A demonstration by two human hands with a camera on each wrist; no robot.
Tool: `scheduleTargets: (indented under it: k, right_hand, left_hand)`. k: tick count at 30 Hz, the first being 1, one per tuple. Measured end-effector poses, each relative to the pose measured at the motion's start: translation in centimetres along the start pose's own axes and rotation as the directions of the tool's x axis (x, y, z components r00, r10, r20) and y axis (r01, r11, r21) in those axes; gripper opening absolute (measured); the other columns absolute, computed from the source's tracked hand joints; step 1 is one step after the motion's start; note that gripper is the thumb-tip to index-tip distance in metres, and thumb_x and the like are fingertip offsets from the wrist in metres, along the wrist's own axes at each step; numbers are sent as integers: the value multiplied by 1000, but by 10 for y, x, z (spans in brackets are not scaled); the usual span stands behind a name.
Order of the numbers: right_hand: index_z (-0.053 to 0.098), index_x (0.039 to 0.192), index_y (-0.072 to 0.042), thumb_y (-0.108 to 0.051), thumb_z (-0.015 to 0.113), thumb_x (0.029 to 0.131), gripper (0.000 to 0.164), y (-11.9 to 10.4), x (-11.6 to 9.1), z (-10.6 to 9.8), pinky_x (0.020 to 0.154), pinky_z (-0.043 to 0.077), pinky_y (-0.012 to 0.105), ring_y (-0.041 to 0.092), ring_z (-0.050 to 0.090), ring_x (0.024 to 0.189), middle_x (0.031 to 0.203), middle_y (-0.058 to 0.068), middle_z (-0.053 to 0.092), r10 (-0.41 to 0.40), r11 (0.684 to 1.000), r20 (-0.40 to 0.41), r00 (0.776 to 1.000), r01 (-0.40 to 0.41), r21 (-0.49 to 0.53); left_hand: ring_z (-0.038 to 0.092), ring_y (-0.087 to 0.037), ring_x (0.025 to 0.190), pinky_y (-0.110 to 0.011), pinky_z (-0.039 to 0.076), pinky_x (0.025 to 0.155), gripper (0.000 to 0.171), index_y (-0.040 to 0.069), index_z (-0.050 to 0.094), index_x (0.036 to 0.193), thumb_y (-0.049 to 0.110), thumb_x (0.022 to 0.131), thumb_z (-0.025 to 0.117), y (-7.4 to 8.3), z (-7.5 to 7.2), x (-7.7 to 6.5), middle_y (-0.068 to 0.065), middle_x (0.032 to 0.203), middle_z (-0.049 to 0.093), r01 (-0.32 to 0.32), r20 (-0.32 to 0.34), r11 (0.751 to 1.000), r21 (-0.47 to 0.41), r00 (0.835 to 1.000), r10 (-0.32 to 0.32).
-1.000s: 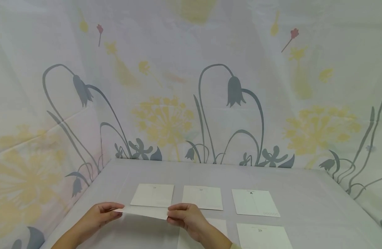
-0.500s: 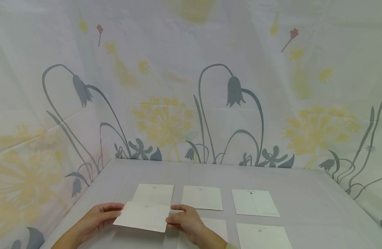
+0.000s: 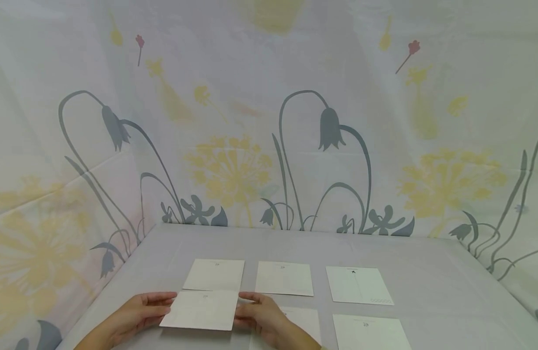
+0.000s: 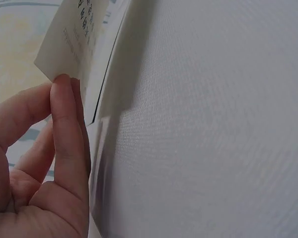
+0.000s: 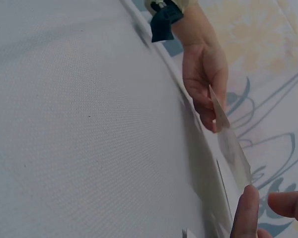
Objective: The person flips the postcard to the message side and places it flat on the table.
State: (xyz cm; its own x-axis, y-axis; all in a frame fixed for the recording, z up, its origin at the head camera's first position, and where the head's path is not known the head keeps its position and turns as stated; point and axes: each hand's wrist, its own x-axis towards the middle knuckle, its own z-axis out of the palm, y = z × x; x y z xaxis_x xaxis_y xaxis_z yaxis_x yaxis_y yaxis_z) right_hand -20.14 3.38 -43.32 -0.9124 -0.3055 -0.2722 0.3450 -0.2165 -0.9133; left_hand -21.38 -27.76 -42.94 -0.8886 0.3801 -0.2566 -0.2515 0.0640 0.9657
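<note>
A white postcard (image 3: 202,311) with a small mark near its top edge is held slightly above the table, tilted towards me. My left hand (image 3: 139,313) pinches its left side between thumb and fingers. On the opposite side, my right hand (image 3: 264,318) holds the right edge; part of that grip is hidden. Dark printed characters show on the face of the postcard (image 4: 77,42) turned to the left wrist view. In the right wrist view, the postcard (image 5: 233,148) spans from the left hand (image 5: 203,79) to a right fingertip.
Behind the held postcard lies another postcard (image 3: 214,273), with a second postcard (image 3: 284,278) and a third postcard (image 3: 360,285) rightward. Nearer lie a partly covered postcard (image 3: 304,321) and another postcard (image 3: 371,333). Flowered cloth (image 3: 251,112) walls the grey table (image 3: 431,272).
The held postcard has tilted from nearly edge-on to showing its face, and its near edge has come down closer to the table. Both hands keep hold; the other postcards lie still.
</note>
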Motion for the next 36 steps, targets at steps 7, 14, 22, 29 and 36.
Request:
scheduleTargets:
  k: [7,14,22,29,36]
  right_hand:
    - [44,125,14,10,57,83,44,0,-3,-2,75,54,33,18,65,75,88,15,64,26,1000,36,999,-26,4]
    - [45,127,13,7,56,84,45,-2,-6,-3,75,54,36,19,65,73,88,17,64,64,998,74,995,-62,-22]
    - [45,125,14,4,56,85,42,-4,-7,-5,74,55,34,20,65,74,88,18,63,107,991,98,989,-98,-87]
    - [47,123,12,2,56,85,40,-6,-7,-7,73,55,34,19,65,73,89,18,64,121,989,101,988,-111,-97]
    - [49,122,11,2,57,85,38,-8,-9,-7,75,54,35,18,65,73,89,17,64,117,991,116,986,-108,-85]
  left_hand:
    - [58,-12,101,-33,50,85,52,-21,40,126,4,87,63,-4,-2,1,-17,119,59,4,8,997,73,1000,-4]
    - [62,-17,93,-36,53,78,49,-19,44,124,4,86,65,-2,3,-3,-13,107,64,54,-32,987,153,998,-50]
    - [64,-16,73,-30,55,62,50,-13,50,122,11,83,69,3,10,-5,-3,94,65,111,-138,941,320,988,-70]
    - [63,-14,68,-28,54,58,51,-12,51,120,12,81,72,3,13,-7,0,84,62,107,-167,929,355,985,-49]
    - [62,-14,68,-29,54,59,52,-12,50,121,11,80,72,5,14,-7,0,83,62,116,-187,924,366,981,-49]
